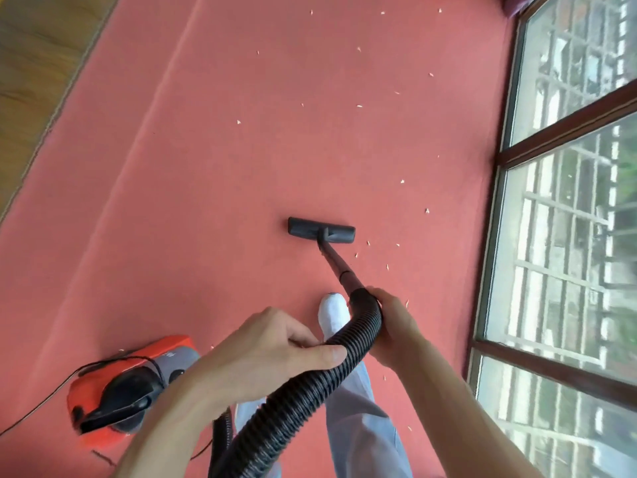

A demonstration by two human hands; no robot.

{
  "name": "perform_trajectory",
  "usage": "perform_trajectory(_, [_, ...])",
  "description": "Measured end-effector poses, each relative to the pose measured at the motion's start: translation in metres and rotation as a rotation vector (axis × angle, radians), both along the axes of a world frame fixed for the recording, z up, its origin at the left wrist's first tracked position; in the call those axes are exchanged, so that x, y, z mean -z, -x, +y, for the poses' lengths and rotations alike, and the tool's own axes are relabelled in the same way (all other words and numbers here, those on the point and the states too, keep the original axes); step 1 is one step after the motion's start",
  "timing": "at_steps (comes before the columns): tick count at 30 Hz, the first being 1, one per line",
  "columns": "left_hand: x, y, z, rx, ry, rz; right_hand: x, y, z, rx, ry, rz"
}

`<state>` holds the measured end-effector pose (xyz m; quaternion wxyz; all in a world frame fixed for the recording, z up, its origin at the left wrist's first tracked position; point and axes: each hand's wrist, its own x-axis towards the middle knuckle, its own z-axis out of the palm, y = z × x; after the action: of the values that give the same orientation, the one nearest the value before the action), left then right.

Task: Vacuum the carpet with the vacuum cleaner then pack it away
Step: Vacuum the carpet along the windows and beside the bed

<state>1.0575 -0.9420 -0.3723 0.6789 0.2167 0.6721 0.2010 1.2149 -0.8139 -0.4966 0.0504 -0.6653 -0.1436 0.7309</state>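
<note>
Mid-frame, we see the flat black floor nozzle (321, 230) of the orange canister vacuum cleaner (119, 388), lower left, resting on the pale-flecked red carpet (206, 167). Our right hand (393, 326) wraps the wand's end; our left hand (275, 346) apparently pinches the ribbed black hose (310, 384).

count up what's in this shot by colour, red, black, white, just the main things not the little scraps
red: 2, the carpet and the vacuum cleaner body
black: 3, the floor head, the wand and the ribbed hose
white: 1, the sock
total: 6

The left hand and right hand both grip the hose.
</note>
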Motion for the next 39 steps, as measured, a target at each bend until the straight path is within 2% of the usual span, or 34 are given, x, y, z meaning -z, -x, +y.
perform_trajectory(5, [0.0,-0.002,-0.05,0.101,-0.002,-0.077,0.005,-0.04,-0.071,0.102,0.028,0.034])
perform_trajectory(9, [-0.009,-0.011,-0.078,0.177,0.03,-0.064,0.016,-0.071,-0.125,0.199,0.063,0.002])
perform_trajectory(12, [-0.007,-0.025,-0.09,0.219,0.029,-0.071,0.017,-0.083,-0.143,0.271,0.067,0.047])
perform_trajectory(16, [0.011,-0.046,-0.097,0.162,0.009,-0.048,0.034,-0.088,-0.138,0.304,0.046,0.042])
perform_trajectory(22, [0.044,-0.083,-0.091,-0.067,-0.039,0.101,0.068,-0.079,-0.095,0.2,-0.084,-0.061])
perform_trajectory(27, [0.04,-0.089,-0.08,-0.167,-0.069,0.034,0.057,-0.076,-0.071,0.169,-0.11,-0.047])
perform_trajectory(32, [0.013,-0.073,-0.07,-0.153,-0.06,-0.087,0.034,-0.086,-0.076,0.163,-0.117,-0.039])
perform_trajectory(39, [0.02,-0.083,-0.051,-0.144,-0.029,-0.025,0.055,-0.085,-0.068,0.263,-0.121,-0.012])
